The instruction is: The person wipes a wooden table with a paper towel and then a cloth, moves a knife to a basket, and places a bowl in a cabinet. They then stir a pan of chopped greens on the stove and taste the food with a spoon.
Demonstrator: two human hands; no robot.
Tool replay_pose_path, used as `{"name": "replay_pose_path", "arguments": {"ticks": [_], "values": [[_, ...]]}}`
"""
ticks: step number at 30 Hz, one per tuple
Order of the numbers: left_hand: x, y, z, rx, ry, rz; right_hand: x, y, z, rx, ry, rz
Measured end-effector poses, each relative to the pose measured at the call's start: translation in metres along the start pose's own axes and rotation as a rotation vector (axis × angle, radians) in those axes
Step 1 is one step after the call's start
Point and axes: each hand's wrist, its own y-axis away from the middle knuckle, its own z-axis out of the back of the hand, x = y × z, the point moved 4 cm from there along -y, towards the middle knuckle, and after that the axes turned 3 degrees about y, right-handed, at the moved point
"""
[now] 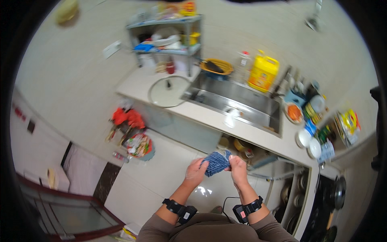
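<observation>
A blue striped cloth [216, 163] is stretched between my two hands, above the tiled floor and in front of the counter. My left hand [196, 172] grips its left edge, thumb on top. At its upper right corner, my right hand [238, 170] pinches the fabric. Both wrists wear black strapped devices. Beyond the hands lies a stainless steel sink [235, 101] with something white and blurred [231, 118] at its front rim. A round glass lid [170, 92] rests on the counter left of the sink.
A metal shelf [164, 22] and a yellow jug [264, 72] stand behind the counter edge. White bowls [303, 138] and bottles crowd the right corner. Below, a cabinet door [264, 165] hangs open. A filled waste bin [140, 146] stands on the floor at left; a stove [322, 199] is at right.
</observation>
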Motion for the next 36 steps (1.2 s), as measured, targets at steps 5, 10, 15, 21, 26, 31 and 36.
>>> {"name": "replay_pose_path", "arguments": {"ticks": [5, 10, 15, 21, 26, 31, 36], "values": [[0.033, 0.049, 0.203, -0.317, 0.102, -0.137, 0.004, -0.008, -0.183, 0.243, -0.137, -0.157], [0.063, 0.122, 0.379, -0.546, 0.386, 0.285, -0.015, 0.018, -0.414, 0.579, -0.236, -0.322], [0.08, 0.17, 0.513, -0.749, 0.842, 0.35, -0.039, 0.061, -0.586, 0.918, -0.004, -0.399], [0.084, 0.183, 0.652, -0.78, 1.145, -0.02, -0.051, 0.105, -0.771, 1.464, 0.38, -0.12], [0.087, 0.2, 0.765, -1.071, 0.89, 0.08, -0.028, 0.169, -0.929, 2.01, 0.192, -0.018], [0.107, 0.259, 0.882, -1.339, 0.711, -0.071, -0.023, 0.224, -1.059, 2.238, 0.499, -0.291], [0.185, 0.276, 0.98, -1.285, 1.338, -0.316, -0.027, 0.266, -1.191, 1.971, 0.092, -0.946]]}}
